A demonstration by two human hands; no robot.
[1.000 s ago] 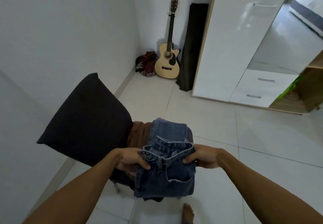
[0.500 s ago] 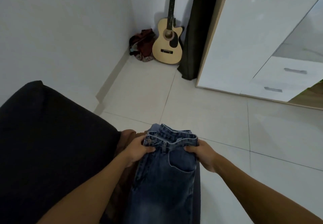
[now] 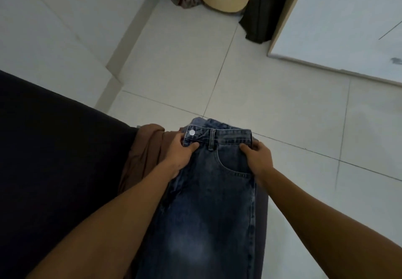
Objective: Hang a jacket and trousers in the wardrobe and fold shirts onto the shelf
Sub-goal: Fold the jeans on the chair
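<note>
Ahead and to the right of the right hand [image 3: 258, 159], the white wardrobe [image 3: 339, 24], well apart. Just left of the left hand [image 3: 180, 154], a dark cushion [image 3: 54, 159] and brown garment [image 3: 143, 154]. Between both hands, blue jeans [image 3: 208, 202], gripped at the waistband, legs hanging down. Likely to drag over the floor tiles [image 3: 282, 115] and pick up dirt; could slip if either pinch loosens.
</note>
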